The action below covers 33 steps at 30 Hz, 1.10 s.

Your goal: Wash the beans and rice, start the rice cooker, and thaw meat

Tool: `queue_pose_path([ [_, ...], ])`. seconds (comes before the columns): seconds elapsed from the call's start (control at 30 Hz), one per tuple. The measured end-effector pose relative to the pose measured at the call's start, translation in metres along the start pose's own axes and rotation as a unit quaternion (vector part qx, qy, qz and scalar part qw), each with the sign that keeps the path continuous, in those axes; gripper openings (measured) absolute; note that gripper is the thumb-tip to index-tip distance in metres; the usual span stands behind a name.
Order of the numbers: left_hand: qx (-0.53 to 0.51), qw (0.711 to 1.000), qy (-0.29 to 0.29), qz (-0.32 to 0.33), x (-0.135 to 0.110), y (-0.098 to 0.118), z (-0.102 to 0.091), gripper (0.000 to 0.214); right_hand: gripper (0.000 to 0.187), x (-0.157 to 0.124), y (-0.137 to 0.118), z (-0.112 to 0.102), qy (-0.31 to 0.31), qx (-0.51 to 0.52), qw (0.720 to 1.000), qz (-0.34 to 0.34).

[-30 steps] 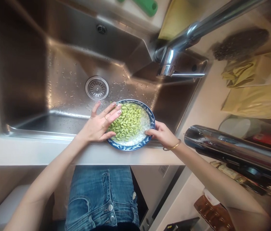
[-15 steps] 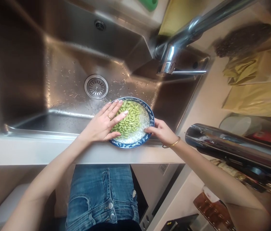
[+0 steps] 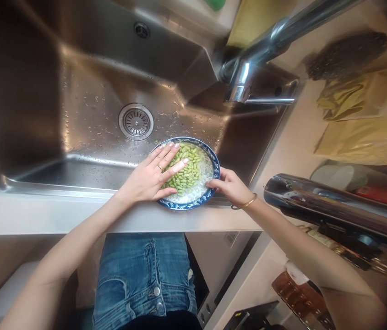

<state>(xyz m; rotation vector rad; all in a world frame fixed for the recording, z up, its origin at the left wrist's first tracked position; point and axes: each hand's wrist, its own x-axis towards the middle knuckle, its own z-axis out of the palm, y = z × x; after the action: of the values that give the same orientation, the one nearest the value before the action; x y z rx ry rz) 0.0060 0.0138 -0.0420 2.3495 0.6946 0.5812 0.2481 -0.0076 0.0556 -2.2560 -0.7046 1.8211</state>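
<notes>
A blue-rimmed plate (image 3: 210, 158) full of green shelled beans (image 3: 190, 172) sits tilted at the front edge of a steel sink (image 3: 86, 105). My left hand (image 3: 150, 176) lies flat over the left part of the beans, fingers stretched out and pressing on them. My right hand (image 3: 229, 185) grips the plate's right rim, thumb on top, a gold bangle on its wrist.
The sink's drain (image 3: 136, 121) lies just beyond the plate, with water drops around it. A chrome tap (image 3: 265, 46) reaches over from the upper right. Yellow bags (image 3: 361, 133) and a shiny metal cylinder (image 3: 334, 201) crowd the counter on the right.
My left hand has slid rightward, further over the beans, covering more of them. The plate and my right hand have stayed in about the same spot.
</notes>
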Motion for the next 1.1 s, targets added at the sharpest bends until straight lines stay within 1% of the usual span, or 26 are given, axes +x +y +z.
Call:
queue_pose_path([
  [0.17,0.003,1.000,-0.004,-0.012,0.001,0.003,0.003,0.080,0.031,0.000,0.001,0.000,0.001,-0.012,1.000,-0.011],
  [0.37,0.024,1.000,0.002,-0.009,0.001,0.004,0.005,0.078,0.029,0.000,0.003,-0.001,-0.002,-0.028,0.999,-0.020],
  [0.6,0.007,1.000,0.014,-0.019,0.003,0.003,0.019,0.078,0.029,-0.003,-0.001,-0.004,0.017,-0.039,0.999,-0.018],
  [0.77,-0.006,0.999,0.019,-0.025,0.005,0.004,0.026,0.078,0.031,-0.002,0.006,-0.007,0.021,-0.036,0.999,-0.014],
  [0.93,-0.004,0.999,0.025,-0.028,0.008,0.006,0.030,0.077,0.029,-0.001,0.012,-0.012,0.018,-0.055,0.998,-0.028],
  [1.1,-0.015,0.998,0.027,-0.055,0.016,0.009,0.038,0.077,0.030,-0.001,0.016,-0.019,0.025,-0.063,0.997,-0.032],
])
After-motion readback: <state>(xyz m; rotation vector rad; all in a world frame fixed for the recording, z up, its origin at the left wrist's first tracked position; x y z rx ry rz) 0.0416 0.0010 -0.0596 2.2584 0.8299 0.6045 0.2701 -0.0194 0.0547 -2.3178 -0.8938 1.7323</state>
